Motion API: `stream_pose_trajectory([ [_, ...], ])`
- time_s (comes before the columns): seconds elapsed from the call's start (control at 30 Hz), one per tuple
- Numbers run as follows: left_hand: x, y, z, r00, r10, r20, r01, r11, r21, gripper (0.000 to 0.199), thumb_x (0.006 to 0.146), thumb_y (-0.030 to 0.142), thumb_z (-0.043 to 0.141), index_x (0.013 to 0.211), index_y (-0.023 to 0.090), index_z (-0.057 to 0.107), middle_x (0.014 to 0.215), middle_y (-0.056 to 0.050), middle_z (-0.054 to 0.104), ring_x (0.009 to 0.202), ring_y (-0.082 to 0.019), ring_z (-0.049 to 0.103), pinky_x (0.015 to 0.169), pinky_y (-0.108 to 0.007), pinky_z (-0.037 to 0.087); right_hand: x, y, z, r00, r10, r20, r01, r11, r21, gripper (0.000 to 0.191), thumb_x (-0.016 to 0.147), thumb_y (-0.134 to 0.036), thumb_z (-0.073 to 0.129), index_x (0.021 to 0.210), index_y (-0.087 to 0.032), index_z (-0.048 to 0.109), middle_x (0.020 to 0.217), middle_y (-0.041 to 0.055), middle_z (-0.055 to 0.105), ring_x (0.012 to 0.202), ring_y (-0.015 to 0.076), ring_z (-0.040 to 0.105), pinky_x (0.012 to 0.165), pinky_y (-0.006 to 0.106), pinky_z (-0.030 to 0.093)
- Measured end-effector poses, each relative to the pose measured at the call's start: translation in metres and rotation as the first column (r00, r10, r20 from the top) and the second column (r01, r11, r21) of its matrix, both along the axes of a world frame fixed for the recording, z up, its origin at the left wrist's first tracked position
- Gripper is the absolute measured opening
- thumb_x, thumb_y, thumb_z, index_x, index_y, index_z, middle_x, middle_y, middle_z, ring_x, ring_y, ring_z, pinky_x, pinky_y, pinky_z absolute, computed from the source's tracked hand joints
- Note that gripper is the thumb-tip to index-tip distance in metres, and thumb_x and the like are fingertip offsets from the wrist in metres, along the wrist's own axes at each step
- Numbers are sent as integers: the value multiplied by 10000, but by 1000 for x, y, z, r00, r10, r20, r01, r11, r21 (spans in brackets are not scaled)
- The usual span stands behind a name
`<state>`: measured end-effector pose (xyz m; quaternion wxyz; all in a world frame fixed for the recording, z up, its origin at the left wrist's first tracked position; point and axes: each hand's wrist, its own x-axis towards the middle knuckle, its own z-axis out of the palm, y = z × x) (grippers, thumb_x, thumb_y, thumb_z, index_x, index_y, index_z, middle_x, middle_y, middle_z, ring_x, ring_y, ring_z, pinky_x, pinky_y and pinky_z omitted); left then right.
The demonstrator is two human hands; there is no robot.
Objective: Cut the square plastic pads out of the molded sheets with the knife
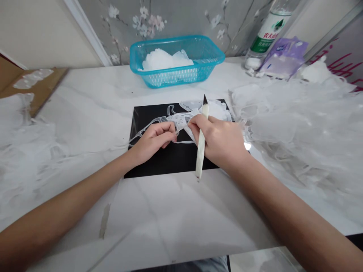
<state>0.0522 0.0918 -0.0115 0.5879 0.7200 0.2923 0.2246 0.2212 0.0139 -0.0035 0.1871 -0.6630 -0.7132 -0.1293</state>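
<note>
We have our left hand (pixel 155 140) closed at the near edge of a thin white openwork piece (pixel 181 120), seemingly pinching a strand. Our right hand (pixel 224 139) is clamped around a pale, dark-tipped tool (pixel 200 155), its fingertips also at the piece, just beside the left hand. The piece lies on a black mat (pixel 167 160) on the counter (pixel 141 215), in front of the blue basket (pixel 170 80). We judge that a hard or uneven pull could tear the narrow bands; the tool's tip, pointing up and away, could snag them if our wrist rolled. A trailing strand reaches toward the left heap (pixel 25 162), so catching it might drag the piece askew.
</note>
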Motion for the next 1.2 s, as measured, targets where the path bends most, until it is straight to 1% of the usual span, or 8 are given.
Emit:
stream_pose_trajectory([
  [0.13,1,-2,-1,998,62,30,-65,991,114,168,792,226,574,642,156,545,704,16,509,654,-94,456,597,-213,355,8,2,1,982,168,-89,-176,980,-90,248,889,-298,417,817,-176,621,610,20,596,478,115,482,468,242,195],
  [0.27,1,-2,-1,995,75,66,-78,996,47,208,788,288,618,657,144,542,715,13,510,715,-106,480,690,-226,385,9,3,-2,924,324,-202,-347,933,-92,182,847,-324,517,830,-188,637,679,16,653,559,131,562,493,234,279],
  [0.43,0,-2,-1,985,122,121,-111,989,-94,245,706,238,694,658,152,470,667,47,447,640,-76,441,626,-194,384,1,0,2,836,298,-461,-318,947,37,229,854,-377,530,793,-183,636,652,0,650,531,116,562,514,235,362],
  [0.5,-1,-2,-1,978,153,144,-132,981,-143,274,679,189,694,642,160,424,657,57,415,616,-65,423,601,-180,379,0,-1,5,737,261,-623,-269,959,83,248,892,-389,468,908,-196,624,646,-13,635,500,100,539,512,233,388],
  [0.6,-3,-4,0,978,125,168,-85,970,-227,259,667,138,671,662,163,413,664,63,395,592,-50,409,556,-158,366,1,-1,9,454,257,-853,-191,963,189,373,922,-495,347,1160,-244,486,706,-24,616,423,82,479,432,234,387],
  [0.7,-4,-7,1,983,13,184,48,946,-321,231,669,129,664,711,161,439,658,69,409,558,-36,405,508,-141,347,1,-1,15,249,322,-913,-91,947,309,405,905,-562,320,1157,-259,415,721,-28,588,389,76,451,366,232,365],
  [0.83,-4,-10,1,981,-39,189,103,934,-343,253,691,160,678,798,168,449,649,67,503,528,-37,458,494,-146,370,-3,-3,24,401,279,-872,-33,956,291,252,914,-441,418,1011,-226,508,698,-29,598,411,58,487,379,208,389],
  [1.2,-6,-6,-5,941,237,241,-139,921,-363,376,762,274,662,1014,220,388,772,25,653,600,-90,586,537,-178,437,-6,-7,7,710,232,-665,-60,961,270,121,792,-191,634,905,-212,675,775,20,677,507,90,578,473,229,502],
])
